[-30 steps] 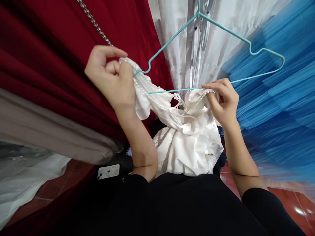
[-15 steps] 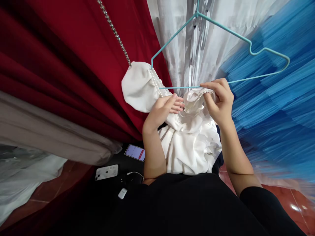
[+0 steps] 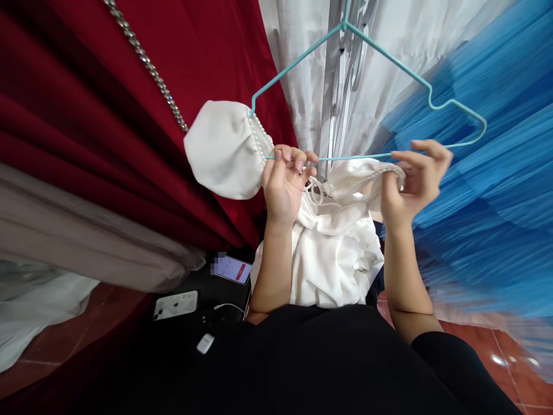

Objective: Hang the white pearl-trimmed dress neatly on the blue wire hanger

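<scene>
A white garment (image 3: 328,265) with pearl-trimmed edges lies gathered in my lap. Its puffed white sleeve (image 3: 227,151) hangs on the left end of a light-blue hanger (image 3: 302,62). My left hand (image 3: 286,181) is closed on the pearl-edged fabric beside that sleeve, its fingers curled at the hanger's bottom bar. With thumb and fingers, my right hand (image 3: 412,181) pinches the other pearl-edged part of the garment, just under the bar's right side. The hanger's right end is bare. Thin white straps loop between my hands.
Red drapes (image 3: 142,115) fill the left, with a beaded chain (image 3: 147,63) in front. Blue tulle (image 3: 484,219) hangs at the right, white fabric and metal poles behind the hanger. Two phones (image 3: 176,304), a cable and a small white case (image 3: 205,343) lie on a black surface.
My left hand has risen to the hanger bar and closed on the fabric there. My right hand has moved right, spreading the pearl-edged opening wider. Hanger and puffed sleeve have shifted left.
</scene>
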`<state>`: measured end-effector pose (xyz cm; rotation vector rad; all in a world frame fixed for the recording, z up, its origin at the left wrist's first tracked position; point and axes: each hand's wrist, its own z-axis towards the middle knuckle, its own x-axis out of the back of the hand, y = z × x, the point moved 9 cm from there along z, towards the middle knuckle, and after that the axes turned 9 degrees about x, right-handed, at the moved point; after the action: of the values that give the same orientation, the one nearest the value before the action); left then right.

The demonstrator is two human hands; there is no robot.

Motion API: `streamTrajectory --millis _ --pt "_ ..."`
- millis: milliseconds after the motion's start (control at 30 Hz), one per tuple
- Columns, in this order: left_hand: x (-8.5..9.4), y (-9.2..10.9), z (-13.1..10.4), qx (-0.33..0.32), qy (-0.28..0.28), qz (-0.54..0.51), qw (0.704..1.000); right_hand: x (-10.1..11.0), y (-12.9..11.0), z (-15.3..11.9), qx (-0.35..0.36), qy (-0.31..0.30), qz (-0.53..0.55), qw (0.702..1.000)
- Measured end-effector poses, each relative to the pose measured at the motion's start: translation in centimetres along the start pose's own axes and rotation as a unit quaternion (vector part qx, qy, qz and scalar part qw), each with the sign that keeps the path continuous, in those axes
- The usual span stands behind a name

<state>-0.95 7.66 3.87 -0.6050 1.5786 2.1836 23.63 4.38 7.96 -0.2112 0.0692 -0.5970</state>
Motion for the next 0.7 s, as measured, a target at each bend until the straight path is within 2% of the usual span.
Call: streamTrajectory --millis 67,133,200,233,333,467,600,700 --pt "0.4 0.5 0.2 -0.003 -0.002 0.006 1.000 3.4 1.9 0.4 -0.017 0.105 -0.047 0.993" --pt "0.6 1.1 0.3 -0.008 0.002 0.008 1.000 6.2 3.9 1.3 -0.034 0.169 -0.085 0.981" --pt "0.7 1.4 0.3 -0.008 0.014 0.000 1.000 7.6 5.0 3.3 -0.032 0.155 -0.102 0.982" --pt "0.8 1.5 0.3 -0.004 0.021 -0.009 1.000 7.7 5.3 4.4 -0.038 0.127 -0.111 0.985" --pt "0.9 1.5 0.1 0.011 0.035 -0.045 0.998 6.6 4.7 7.7 -0.057 0.027 -0.131 0.989" --pt "0.6 1.8 0.1 -0.001 0.014 -0.066 0.998 3.2 2.2 10.4 -0.042 -0.049 -0.090 0.994" --pt "0.5 1.7 0.2 -0.019 0.007 -0.057 0.998 -0.9 1.4 11.2 -0.051 -0.112 -0.032 0.992" --pt "0.5 1.5 0.1 -0.017 0.020 -0.041 0.999 -2.3 0.6 11.0 -0.060 -0.111 0.029 0.992"
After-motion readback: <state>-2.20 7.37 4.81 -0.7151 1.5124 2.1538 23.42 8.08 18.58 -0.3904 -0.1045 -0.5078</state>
